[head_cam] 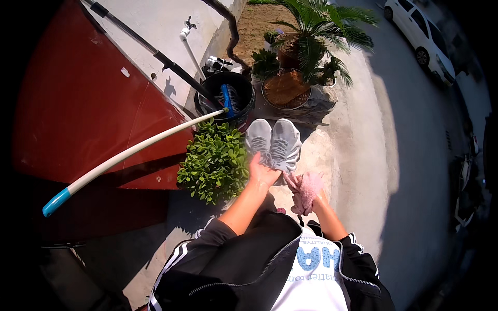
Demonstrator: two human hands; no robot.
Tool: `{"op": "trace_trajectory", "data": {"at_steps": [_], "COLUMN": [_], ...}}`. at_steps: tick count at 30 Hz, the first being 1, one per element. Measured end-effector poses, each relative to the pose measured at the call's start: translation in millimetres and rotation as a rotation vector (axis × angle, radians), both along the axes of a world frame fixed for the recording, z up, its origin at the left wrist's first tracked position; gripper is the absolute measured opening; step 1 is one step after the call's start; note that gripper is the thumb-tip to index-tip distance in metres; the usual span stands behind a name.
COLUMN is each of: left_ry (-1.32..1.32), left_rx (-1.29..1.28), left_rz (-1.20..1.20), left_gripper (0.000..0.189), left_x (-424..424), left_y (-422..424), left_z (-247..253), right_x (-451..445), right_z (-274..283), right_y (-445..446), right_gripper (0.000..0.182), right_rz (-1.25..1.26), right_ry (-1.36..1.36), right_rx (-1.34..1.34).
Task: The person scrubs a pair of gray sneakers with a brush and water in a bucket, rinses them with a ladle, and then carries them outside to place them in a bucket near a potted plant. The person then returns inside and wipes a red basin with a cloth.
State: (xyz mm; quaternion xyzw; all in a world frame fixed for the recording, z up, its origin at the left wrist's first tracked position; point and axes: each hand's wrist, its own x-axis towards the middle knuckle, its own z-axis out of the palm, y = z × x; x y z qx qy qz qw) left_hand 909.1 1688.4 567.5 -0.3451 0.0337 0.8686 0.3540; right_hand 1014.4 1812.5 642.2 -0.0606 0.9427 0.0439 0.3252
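A pair of light grey lace-up sneakers (272,140) lies side by side in front of me, toes pointing away. My left hand (265,174) is at their heel end, its thumb over the left shoe's collar; the other fingers are partly hidden by the shoes. A pink towelling cloth (307,190) is bunched around my right hand (320,196), covering most of its fingers. One end of the cloth reaches the heel of the right shoe.
Left of the shoes grows a leafy green plant (214,163). A black bucket (245,105) holds a blue brush head (228,100); a white pole (144,145) slants out leftward. Beyond are a tap (189,24), a round sieve-like tray (287,89) and a potted cycad (311,35). A white car (424,35) stands far right.
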Motion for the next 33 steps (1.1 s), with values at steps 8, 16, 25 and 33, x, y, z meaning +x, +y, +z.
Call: {"op": "trace_trajectory", "data": {"at_steps": [8,16,25,33], "left_ry": [-0.122,-0.159,-0.153,-0.191], "left_rx": [-0.105,-0.113,-0.107,-0.16], "left_rz": [0.038,0.036,0.256,0.431], "left_gripper": [0.051,0.05,0.045,0.051], "left_x": [-76.5,-116.1,-139.2,-155.2], "left_y": [38.6,47.8,17.9,10.3], "left_z": [-51.6,-64.5,-76.1,-56.7], "right_x": [-73.3,-132.1,-187.0,-241.3], "right_z": [-54.9,-123.5,-90.5,-121.0], "right_y": [46.2,59.6,40.9,47.0], "right_gripper": [0.024,0.027,0.041,0.018], "right_rz": [-0.48,-0.407,0.219,0.188], "right_ry": [0.276,0.27,0.274,-0.117], "right_rx": [-0.429,-0.545,-0.318,-0.685]}}
